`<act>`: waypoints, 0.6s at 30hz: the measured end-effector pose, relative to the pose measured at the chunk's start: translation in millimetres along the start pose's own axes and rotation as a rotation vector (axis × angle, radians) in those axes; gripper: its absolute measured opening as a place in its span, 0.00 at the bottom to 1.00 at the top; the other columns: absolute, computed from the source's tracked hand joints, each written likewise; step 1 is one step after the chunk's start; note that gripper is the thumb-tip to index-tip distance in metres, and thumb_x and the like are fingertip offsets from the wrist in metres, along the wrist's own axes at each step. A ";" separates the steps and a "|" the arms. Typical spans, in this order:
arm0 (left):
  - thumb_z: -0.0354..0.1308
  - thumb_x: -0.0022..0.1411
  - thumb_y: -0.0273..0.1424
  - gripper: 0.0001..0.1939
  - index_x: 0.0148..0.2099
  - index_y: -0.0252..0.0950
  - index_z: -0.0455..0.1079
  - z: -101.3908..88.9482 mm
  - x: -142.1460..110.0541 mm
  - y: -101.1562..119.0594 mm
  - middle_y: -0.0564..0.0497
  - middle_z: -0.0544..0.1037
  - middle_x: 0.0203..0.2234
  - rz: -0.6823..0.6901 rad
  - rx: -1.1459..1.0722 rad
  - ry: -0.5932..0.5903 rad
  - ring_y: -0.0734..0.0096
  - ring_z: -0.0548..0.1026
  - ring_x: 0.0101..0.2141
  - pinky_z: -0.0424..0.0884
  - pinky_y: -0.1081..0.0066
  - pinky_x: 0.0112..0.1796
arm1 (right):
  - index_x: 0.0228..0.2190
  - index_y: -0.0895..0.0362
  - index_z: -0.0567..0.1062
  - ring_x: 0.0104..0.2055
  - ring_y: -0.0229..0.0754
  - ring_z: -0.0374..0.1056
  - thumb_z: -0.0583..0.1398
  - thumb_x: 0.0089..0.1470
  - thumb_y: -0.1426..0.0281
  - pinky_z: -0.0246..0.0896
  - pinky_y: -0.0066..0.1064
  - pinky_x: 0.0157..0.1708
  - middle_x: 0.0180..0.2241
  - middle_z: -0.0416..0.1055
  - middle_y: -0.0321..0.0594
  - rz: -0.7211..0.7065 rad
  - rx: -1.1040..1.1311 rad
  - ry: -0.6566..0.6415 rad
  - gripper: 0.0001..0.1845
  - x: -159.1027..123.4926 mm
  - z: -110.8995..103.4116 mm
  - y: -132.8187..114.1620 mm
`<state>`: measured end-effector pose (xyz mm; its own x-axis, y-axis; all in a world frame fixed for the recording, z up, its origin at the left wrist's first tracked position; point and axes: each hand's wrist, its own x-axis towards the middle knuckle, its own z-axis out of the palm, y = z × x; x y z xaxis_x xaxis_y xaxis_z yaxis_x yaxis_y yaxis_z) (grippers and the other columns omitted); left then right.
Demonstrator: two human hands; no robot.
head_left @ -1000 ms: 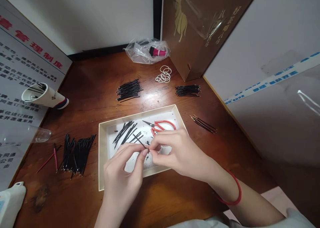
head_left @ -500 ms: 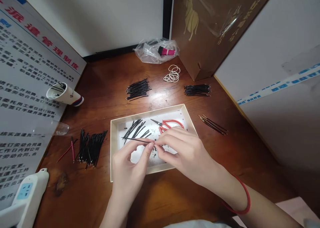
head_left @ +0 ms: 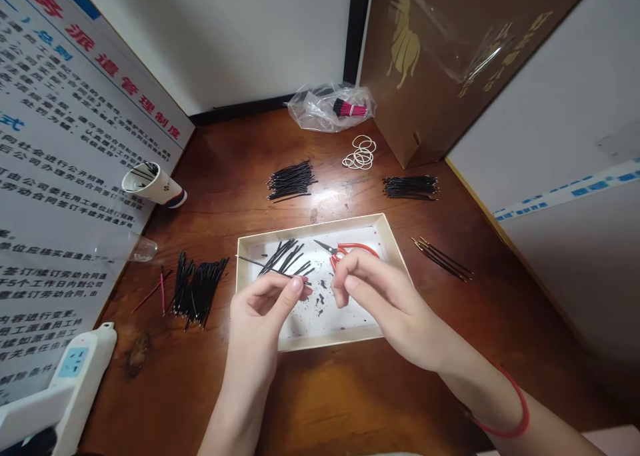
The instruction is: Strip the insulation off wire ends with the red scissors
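Observation:
My left hand (head_left: 267, 306) pinches a thin black wire (head_left: 255, 264) between thumb and fingers, above the left part of a shallow white tray (head_left: 325, 341). The wire points up and left, with a short end past my fingertips. My right hand (head_left: 385, 303) is a little to the right, thumb and fingertips drawn together; whatever they may hold is hidden. Partly behind it lie red-handled scissors (head_left: 357, 248) with dark blades. Several short black wires (head_left: 287, 257) rest in the tray's left half, and small black scraps (head_left: 321, 301) are scattered over its floor.
Black wire bundles lie at the left (head_left: 200, 289), back (head_left: 291, 180) and right (head_left: 411, 187). Loose wires (head_left: 443, 259) with gold-coloured tips are right of the tray. White rubber bands (head_left: 360, 153), a plastic bag (head_left: 310, 109), a tilted paper cup (head_left: 155, 184) and a power strip (head_left: 83, 376) stand around.
My right hand has come away from the wire's end and moved right, leaving a gap between the hands. My left hand still holds the wire. The whole view has shifted slightly.

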<state>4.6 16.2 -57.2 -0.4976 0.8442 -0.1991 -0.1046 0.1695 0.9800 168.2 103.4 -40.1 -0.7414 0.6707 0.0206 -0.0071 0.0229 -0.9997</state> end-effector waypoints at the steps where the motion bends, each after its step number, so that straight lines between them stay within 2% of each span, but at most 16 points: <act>1: 0.68 0.58 0.37 0.11 0.28 0.36 0.79 0.2 -0.4 0.3 0.50 0.81 0.24 -0.001 -0.004 0.003 0.70 0.78 0.30 0.74 0.74 0.35 | 0.35 0.55 0.66 0.35 0.35 0.65 0.50 0.68 0.71 0.63 0.29 0.39 0.29 0.67 0.33 0.003 0.083 -0.017 0.09 -0.2 0.2 0.5; 6: 0.68 0.58 0.36 0.09 0.29 0.36 0.78 0.6 -3.1 2.9 0.50 0.81 0.25 0.022 -0.041 -0.009 0.70 0.79 0.29 0.75 0.74 0.33 | 0.38 0.54 0.66 0.32 0.33 0.63 0.53 0.68 0.66 0.61 0.29 0.39 0.27 0.66 0.30 0.016 0.272 -0.050 0.06 -0.5 1.1 0.8; 14: 0.64 0.62 0.29 0.03 0.34 0.37 0.77 7.4 -12.5 12.9 0.51 0.81 0.28 0.151 0.022 0.000 0.71 0.79 0.32 0.74 0.76 0.34 | 0.34 0.54 0.66 0.31 0.34 0.64 0.57 0.66 0.64 0.61 0.29 0.35 0.27 0.66 0.31 0.064 0.291 -0.017 0.08 0.8 2.9 -1.3; 18: 0.64 0.61 0.26 0.02 0.35 0.37 0.76 9.9 -16.8 15.9 0.53 0.79 0.27 0.206 0.074 0.002 0.72 0.78 0.30 0.74 0.77 0.33 | 0.34 0.54 0.66 0.31 0.33 0.64 0.59 0.64 0.67 0.62 0.28 0.35 0.29 0.65 0.31 0.082 0.271 -0.005 0.07 0.8 2.5 -0.3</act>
<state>19.8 9.8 -38.3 -0.5034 0.8640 0.0052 0.0627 0.0306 0.9976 165.9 102.1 -39.8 -0.7499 0.6588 -0.0596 -0.1256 -0.2303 -0.9650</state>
